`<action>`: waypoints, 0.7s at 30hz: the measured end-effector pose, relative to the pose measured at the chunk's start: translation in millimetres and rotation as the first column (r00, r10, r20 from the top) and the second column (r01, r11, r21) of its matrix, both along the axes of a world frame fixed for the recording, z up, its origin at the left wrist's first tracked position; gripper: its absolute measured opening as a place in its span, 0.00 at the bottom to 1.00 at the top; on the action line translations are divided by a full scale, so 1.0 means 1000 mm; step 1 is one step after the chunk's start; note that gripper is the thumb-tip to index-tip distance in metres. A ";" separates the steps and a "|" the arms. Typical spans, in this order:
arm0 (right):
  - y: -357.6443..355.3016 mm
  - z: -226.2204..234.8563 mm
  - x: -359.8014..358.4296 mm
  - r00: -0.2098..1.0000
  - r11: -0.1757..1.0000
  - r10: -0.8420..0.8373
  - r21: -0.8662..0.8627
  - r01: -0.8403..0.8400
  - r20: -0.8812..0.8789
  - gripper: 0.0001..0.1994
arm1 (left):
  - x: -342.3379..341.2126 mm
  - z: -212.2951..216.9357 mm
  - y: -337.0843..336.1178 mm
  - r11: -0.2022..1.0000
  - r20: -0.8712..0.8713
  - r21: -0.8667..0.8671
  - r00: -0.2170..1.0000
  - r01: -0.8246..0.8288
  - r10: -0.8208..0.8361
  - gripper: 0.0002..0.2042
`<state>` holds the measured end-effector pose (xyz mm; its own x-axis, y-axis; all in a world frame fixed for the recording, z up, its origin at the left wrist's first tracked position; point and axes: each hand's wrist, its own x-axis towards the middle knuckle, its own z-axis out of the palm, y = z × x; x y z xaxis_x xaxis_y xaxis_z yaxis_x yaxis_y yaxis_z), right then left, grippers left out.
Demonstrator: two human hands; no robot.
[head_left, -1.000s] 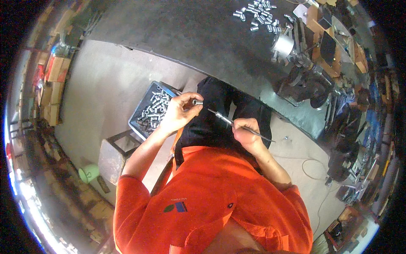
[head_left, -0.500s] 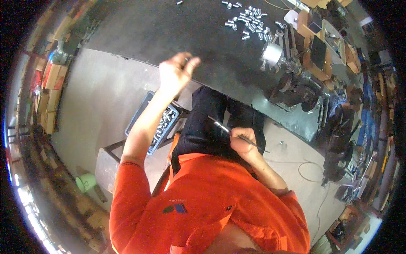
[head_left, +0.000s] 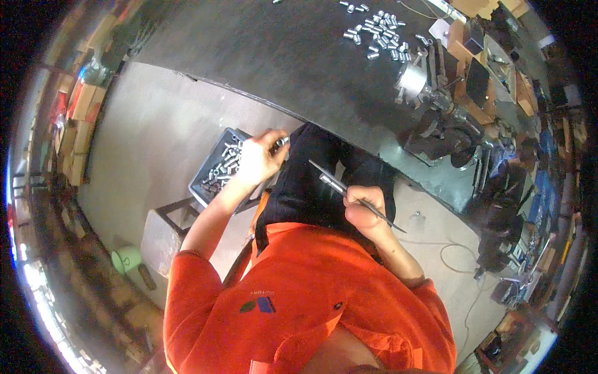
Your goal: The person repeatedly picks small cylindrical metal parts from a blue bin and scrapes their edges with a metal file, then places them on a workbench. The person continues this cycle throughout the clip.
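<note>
My left hand [head_left: 258, 160] is closed on a small silver metal cylinder [head_left: 280, 143], held just right of a grey crate [head_left: 204, 187] filled with several similar metal pieces. My right hand [head_left: 364, 209] grips a long thin metal rod tool [head_left: 336, 185] that points up and left over my dark-trousered lap. The rod's tip sits a short way right of the cylinder, not touching it. Orange sleeves cover both upper arms.
A dark workbench [head_left: 293, 56] runs across the top with a cluster of small silver cylinders [head_left: 377, 28] at its far right. A metal machine with a chuck [head_left: 430, 87] stands at the bench's right end. A green mug [head_left: 126, 258] sits on the floor at left.
My left hand came back down from the bench top to beside the crate, now holding a small metal cylinder. The right hand with the rod stayed over my lap.
</note>
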<state>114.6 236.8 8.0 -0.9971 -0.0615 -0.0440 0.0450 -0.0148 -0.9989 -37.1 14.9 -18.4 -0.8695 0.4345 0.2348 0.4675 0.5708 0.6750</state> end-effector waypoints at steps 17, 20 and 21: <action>-0.022 0.013 -0.011 0.958 0.976 0.195 0.138 -0.168 -0.208 0.12 | 0.027 -0.005 0.007 0.994 -0.156 -0.050 0.982 0.100 -0.107 0.14; -0.029 0.012 -0.019 0.958 0.967 0.201 0.197 -0.161 -0.205 0.12 | 0.030 -0.011 0.008 0.985 -0.173 -0.004 0.970 0.171 -0.169 0.16; -0.032 0.002 -0.024 0.937 0.950 0.221 0.278 -0.144 -0.272 0.13 | 0.032 -0.010 0.012 0.983 -0.166 0.002 0.969 0.185 -0.182 0.16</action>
<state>90.8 205.3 10.3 -0.9391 -0.2693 0.2133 -0.2749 0.2169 -0.9367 -5.1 26.5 -28.7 -0.7244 0.5775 0.3764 0.6682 0.4539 0.5895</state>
